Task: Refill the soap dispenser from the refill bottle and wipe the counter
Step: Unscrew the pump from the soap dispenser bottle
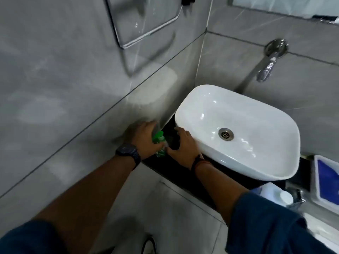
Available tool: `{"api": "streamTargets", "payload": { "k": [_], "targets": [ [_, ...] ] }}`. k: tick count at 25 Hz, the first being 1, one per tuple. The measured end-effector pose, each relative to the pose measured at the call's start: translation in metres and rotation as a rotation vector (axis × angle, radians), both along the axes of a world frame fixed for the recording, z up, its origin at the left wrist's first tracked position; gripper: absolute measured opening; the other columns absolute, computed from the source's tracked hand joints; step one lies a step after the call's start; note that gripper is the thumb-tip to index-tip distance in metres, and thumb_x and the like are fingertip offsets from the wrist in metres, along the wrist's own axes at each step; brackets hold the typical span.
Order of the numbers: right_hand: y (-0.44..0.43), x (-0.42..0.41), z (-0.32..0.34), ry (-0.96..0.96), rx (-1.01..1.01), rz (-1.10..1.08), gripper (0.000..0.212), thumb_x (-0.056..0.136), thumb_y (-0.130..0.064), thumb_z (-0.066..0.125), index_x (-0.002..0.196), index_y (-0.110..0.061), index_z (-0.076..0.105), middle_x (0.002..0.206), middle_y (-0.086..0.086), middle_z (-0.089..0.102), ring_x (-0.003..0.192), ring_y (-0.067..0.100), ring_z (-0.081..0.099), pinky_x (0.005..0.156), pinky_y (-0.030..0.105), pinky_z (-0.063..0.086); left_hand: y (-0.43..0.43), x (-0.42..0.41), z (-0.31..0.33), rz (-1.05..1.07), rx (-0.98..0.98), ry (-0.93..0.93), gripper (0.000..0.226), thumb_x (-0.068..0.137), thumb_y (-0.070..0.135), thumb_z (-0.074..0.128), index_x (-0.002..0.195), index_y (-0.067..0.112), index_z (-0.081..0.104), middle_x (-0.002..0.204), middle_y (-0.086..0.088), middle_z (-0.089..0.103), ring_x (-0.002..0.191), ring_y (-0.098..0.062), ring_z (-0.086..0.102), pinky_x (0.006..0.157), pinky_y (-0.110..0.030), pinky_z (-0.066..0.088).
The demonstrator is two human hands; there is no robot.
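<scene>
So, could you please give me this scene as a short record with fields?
left hand: holds the soap dispenser
right hand: beside the dispenser, against the basin; its hold unclear
soap dispenser: green pump, at the left end of the black counter, between wall and basin
basin: white, drain bare
white bottle: lower right, untouched
tap: wall-mounted, above basin

Between my left hand [145,137] and right hand [184,147] only the green pump of the soap dispenser [158,138] shows; its body is hidden, and I cannot tell if the right one grips it. At 4 o'clock my sleeve [266,226] covers half the white bottle [273,192], and the edge cuts the blue tray [328,180].
</scene>
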State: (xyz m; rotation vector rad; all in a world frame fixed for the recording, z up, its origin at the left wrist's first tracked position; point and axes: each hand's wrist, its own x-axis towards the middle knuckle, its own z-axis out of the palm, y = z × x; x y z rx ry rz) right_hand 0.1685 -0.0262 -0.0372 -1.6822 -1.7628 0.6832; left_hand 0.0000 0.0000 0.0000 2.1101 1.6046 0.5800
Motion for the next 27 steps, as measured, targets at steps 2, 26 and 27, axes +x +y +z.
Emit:
{"api": "streamTargets", "payload": {
  "k": [2,26,27],
  "targets": [
    [0.011,-0.011,-0.021,-0.021,-0.102,0.023,0.074,0.068,-0.038,0.075,0.132,-0.015,0.043,0.127,0.013,0.055,0.114,0.028,0.054,0.093,0.031,0.044,0.012,0.000,-0.016,-0.028,-0.037,0.013,0.066,0.065,0.031,0.079,0.123,0.012,0.055,0.121,-0.015,0.060,0.110,-0.031,0.057,0.090,-0.035,0.047],
    [0.003,0.037,0.052,-0.037,0.006,-0.011,0.023,0.070,-0.036,0.078,0.063,-0.030,0.057,0.050,-0.012,0.046,0.047,0.003,0.042,0.046,0.017,0.027,0.001,0.067,0.031,0.133,-0.107,-0.533,0.035,0.069,0.040,0.076,0.101,0.028,0.071,0.093,0.006,0.071,0.084,-0.010,0.064,0.077,-0.025,0.052],
    [0.004,0.034,0.054,-0.039,0.007,-0.041,0.020,0.070,-0.036,0.077,0.066,-0.028,0.060,0.051,-0.014,0.046,0.048,0.002,0.042,0.046,0.017,0.026,-0.001,0.070,0.034,0.210,-0.086,-0.522,0.037,0.062,0.049,0.078,0.093,0.030,0.072,0.086,0.009,0.070,0.077,-0.008,0.063,0.069,-0.023,0.052]
  ]
}}
